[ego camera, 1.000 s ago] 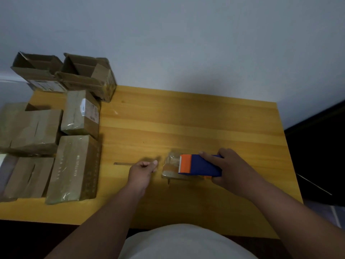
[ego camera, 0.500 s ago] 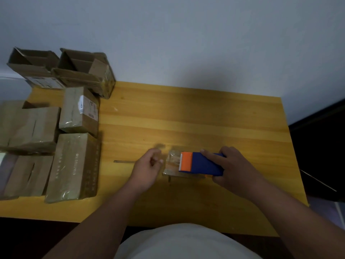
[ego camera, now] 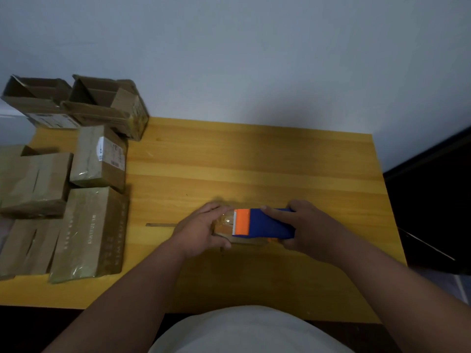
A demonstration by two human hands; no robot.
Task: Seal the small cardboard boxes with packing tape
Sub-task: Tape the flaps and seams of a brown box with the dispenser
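- Left hand moved right from the bare desk onto the tape end since the earlier frames; right hand stayed on the dispenser.
- Blue-and-orange tape dispenser lay near the desk's front middle, orange toothed edge pointing left, clear packing tape roll under it.
- Right-hand fingers were wrapped over the dispenser body, index finger stretched along its top.
- Left-hand fingers curled against the tape's left end, thumb at its near side; whether they pinched it, cannot tell.
- Thin strip lay flat on the desk, just left of the left hand.
- Closed cardboard boxes sat grouped at the desk's left, well apart from the hands.
- Two open boxes sat at the far-left corner.
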